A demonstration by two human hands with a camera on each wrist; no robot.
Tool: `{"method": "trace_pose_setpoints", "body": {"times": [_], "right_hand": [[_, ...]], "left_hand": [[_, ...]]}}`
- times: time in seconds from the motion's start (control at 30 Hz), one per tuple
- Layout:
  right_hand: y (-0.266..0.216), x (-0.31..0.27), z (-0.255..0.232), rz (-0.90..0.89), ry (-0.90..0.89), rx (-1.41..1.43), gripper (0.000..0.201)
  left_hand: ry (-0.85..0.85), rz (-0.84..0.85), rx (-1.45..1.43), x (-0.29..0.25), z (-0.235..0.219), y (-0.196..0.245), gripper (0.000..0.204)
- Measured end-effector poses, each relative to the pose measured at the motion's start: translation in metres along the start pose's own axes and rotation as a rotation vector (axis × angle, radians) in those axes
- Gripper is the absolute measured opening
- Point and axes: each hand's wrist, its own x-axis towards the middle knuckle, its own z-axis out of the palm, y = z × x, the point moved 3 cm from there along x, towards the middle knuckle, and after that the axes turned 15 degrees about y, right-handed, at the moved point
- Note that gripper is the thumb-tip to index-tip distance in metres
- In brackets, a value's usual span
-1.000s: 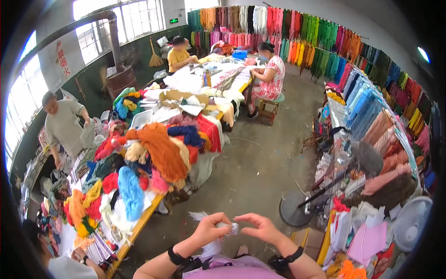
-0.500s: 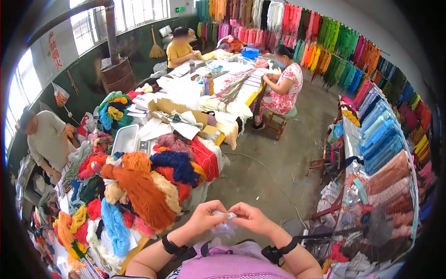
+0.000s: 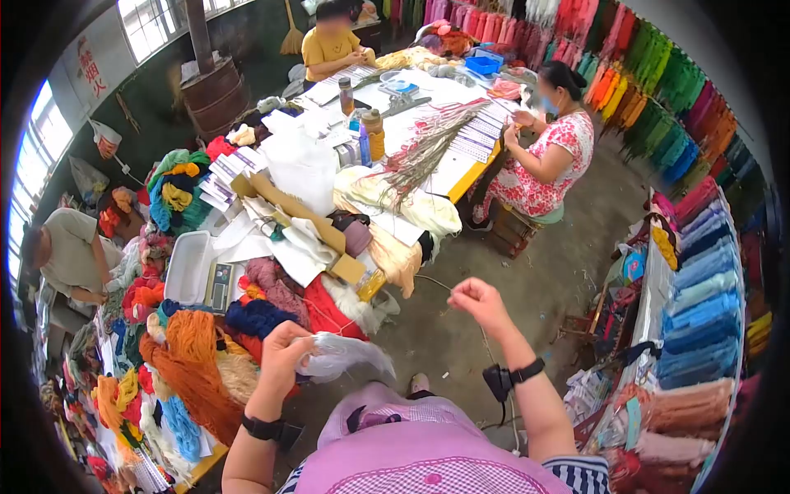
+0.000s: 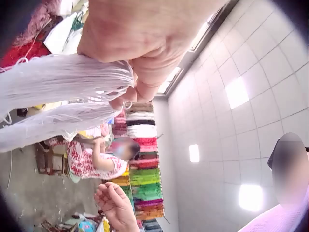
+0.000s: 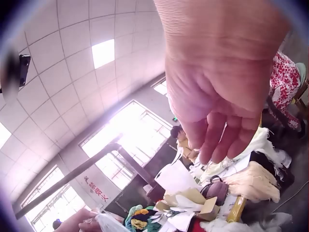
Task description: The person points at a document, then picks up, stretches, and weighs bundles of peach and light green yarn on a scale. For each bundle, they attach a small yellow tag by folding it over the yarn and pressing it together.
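My left hand [image 3: 284, 354] grips one end of a skein of white yarn [image 3: 354, 354], which hangs off to its right in front of my body. In the left wrist view the fingers pinch the looped end of the skein [image 4: 67, 79], and its strands fall in two bundles. My right hand [image 3: 481, 305] is raised well apart from the yarn, over the floor. Its fingers are loosely curled, and nothing shows in them in the right wrist view.
Heaps of coloured yarn, with a rust-orange bundle [image 3: 193, 354], cover the near table. A white plastic tray [image 3: 189, 267] and a small scale [image 3: 219, 286] are beside them. A seated person [image 3: 547, 165] works at the far table's right side. Hanging skeins [image 3: 691, 272] line the right.
Both hands were together at the white yarn. They have since parted: the left hand moved left with the skein, the right hand rose to the right. The head view has tilted downward.
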Motion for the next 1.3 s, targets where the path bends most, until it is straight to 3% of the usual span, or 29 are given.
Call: {"method": "trace_pose_setpoints", "body": {"times": [0.2,0.23,0.37,0.43,0.57,0.7,0.83,0.93,1.0,1.13,1.3], "right_hand": [[-0.009,0.19,0.01,-0.042,-0.032,-0.052,0.009],[-0.006,0.223,0.014,-0.133,-0.059,-0.118,0.012],[-0.012,0.334,0.025,-0.141,-0.06,-0.209,0.016],[-0.023,0.389,0.036,-0.063,-0.095,-0.143,0.017],[-0.017,0.507,0.057,-0.045,-0.049,-0.193,0.017],[0.026,0.647,0.087,-0.092,-0.137,-0.23,0.021],[0.054,0.767,0.135,-0.207,-0.153,-0.425,0.037],[0.074,0.823,0.17,-0.344,-0.231,-0.573,0.041],[0.078,0.845,0.194,-0.58,-0.171,-0.737,0.053],[0.084,0.867,0.235,-0.615,-0.174,-0.846,0.065],[0.089,0.874,0.25,-0.629,-0.234,-0.948,0.054]], "left_hand": [[0.251,-0.018,-0.056,0.064,0.012,0.007,0.006],[0.29,0.002,-0.069,0.078,0.012,0.002,0.006],[0.392,0.022,-0.067,0.129,0.019,-0.003,0.005],[0.425,0.006,-0.048,0.147,0.028,0.001,0.005],[0.559,-0.106,-0.013,0.166,0.038,-0.018,0.006],[0.817,-0.187,0.022,0.17,0.056,-0.035,0.007],[1.116,-0.257,-0.035,0.168,0.087,-0.046,0.009],[1.268,-0.271,-0.122,0.161,0.11,-0.059,0.01],[1.384,-0.281,-0.146,0.158,0.125,-0.063,0.011],[1.483,-0.303,-0.124,0.154,0.149,-0.064,0.011],[1.529,-0.356,-0.101,0.166,0.164,-0.062,0.011]]}}
